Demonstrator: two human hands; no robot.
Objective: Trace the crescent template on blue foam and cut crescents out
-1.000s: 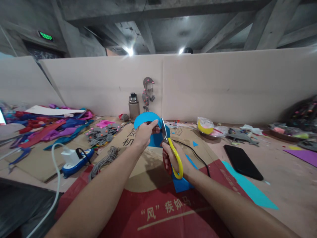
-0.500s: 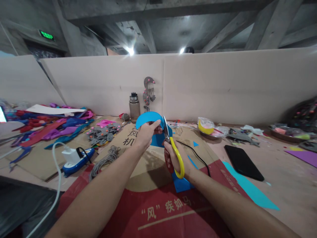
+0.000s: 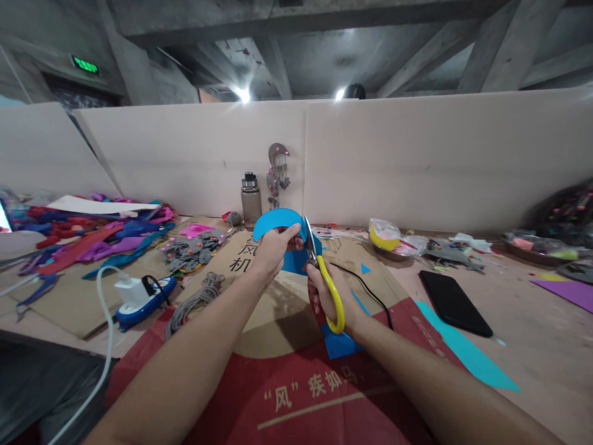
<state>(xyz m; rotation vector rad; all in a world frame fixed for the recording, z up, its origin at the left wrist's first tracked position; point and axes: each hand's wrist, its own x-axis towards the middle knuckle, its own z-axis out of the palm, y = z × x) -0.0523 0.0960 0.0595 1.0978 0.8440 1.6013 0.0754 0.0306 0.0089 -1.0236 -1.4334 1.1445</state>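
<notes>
My left hand (image 3: 274, 250) pinches a blue craft sheet (image 3: 279, 217) with a rounded upper edge, thumb on top. My right hand (image 3: 327, 290) is wrapped round scissors (image 3: 337, 296) with yellow and red handles. The scissor blades point up and away from me, against the right side of the blue sheet, just right of my left thumb. Part of the sheet hangs below my left fingers. Under my right wrist lies another blue piece (image 3: 340, 345), partly covered. A small blue triangle (image 3: 365, 268) rests to the right.
A red and brown paper bag (image 3: 278, 334) covers the table before me. Grey cord (image 3: 197, 303) and a blue power strip (image 3: 146, 303) lie left; a black phone (image 3: 455, 303) and a turquoise sheet (image 3: 472, 352) lie right. Behind stands a bottle (image 3: 251, 201) near the board (image 3: 393, 161).
</notes>
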